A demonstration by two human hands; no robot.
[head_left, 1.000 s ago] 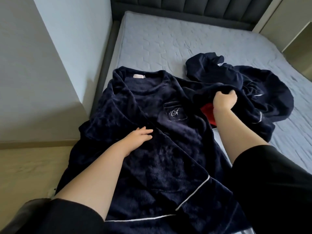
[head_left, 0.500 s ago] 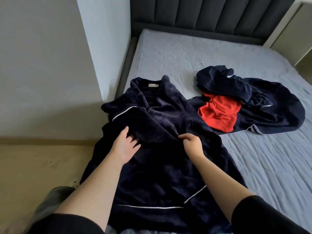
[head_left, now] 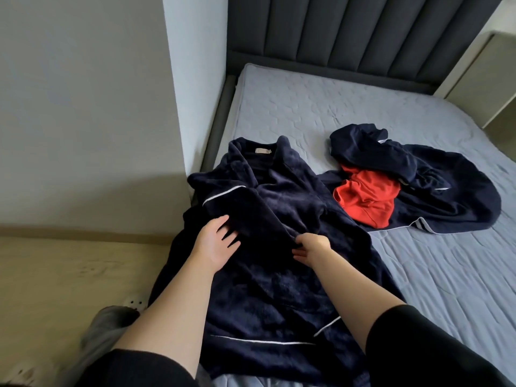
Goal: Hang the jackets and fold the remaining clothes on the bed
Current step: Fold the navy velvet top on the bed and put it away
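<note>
A grey quilted bed [head_left: 307,113] fills the right side of the view, backed by a dark padded headboard [head_left: 335,32]. A pale wall [head_left: 83,93] stands to the left, with light wooden floor [head_left: 55,275] below it.

A navy fleece robe [head_left: 279,289] lies spread along the near left edge of the bed, collar toward the headboard and hem toward the person. Its left side hangs off the edge. One sleeve [head_left: 231,199], trimmed in white piping, is folded across the chest.

To the right, apart from the robe's body, a second navy garment [head_left: 446,196] lies crumpled in a heap. A red garment [head_left: 368,196] sits bunched on it, partly tucked under its upper fold.

The left hand [head_left: 216,243] rests flat on the robe just below the folded sleeve, fingers spread and released. The right hand [head_left: 314,247] is near it on the middle of the robe, its fingers curled and pinching a fold of the fleece. Both forearms are bare, with black sleeves pushed up.

A small beige label [head_left: 264,150] shows inside the collar.
</note>
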